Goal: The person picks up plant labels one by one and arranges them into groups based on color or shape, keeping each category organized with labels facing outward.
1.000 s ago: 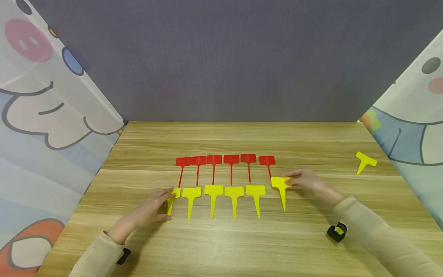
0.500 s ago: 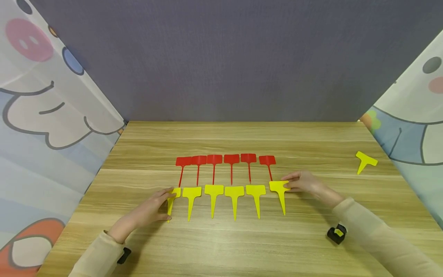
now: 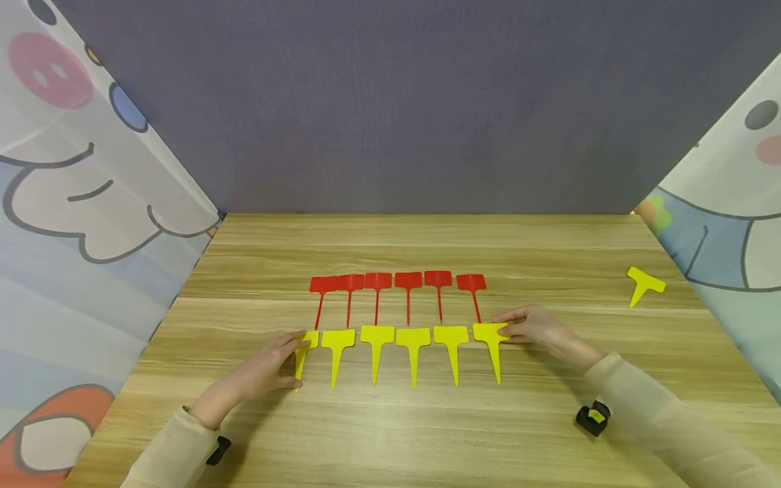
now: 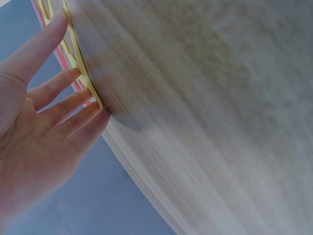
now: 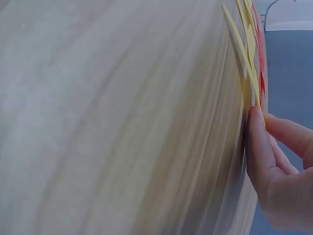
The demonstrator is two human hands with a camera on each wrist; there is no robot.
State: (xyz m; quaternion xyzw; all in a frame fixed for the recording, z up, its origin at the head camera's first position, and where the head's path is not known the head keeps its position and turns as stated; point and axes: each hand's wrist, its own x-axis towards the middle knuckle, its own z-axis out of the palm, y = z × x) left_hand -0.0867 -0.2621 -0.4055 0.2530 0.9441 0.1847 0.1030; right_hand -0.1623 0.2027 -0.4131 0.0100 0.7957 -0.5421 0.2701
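Note:
My right hand (image 3: 537,331) pinches a yellow T-shaped plant label (image 3: 490,333) by its right corner, at the right end of a row of yellow labels. In the right wrist view, thumb and finger grip the thin yellow label (image 5: 242,51) at its edge, its tip tilted up off the table. At the row's left end, my left hand (image 3: 268,366) touches another yellow plant label (image 3: 299,362) with outstretched fingers, the thumb near its pointed tip. The left wrist view shows fingertips (image 4: 83,73) resting along that label's edge. Between them lie several yellow labels (image 3: 413,337).
Behind the yellow row lies a row of several red plant labels (image 3: 408,280) with thin stems. A single yellow label (image 3: 643,285) lies apart at the table's right side. The wooden table (image 3: 390,434) meets a grey panel (image 3: 390,108) at the back.
My right hand has brought its yellow label slightly toward me and left, away from the red row and into line with the yellow row. My left hand has stayed still.

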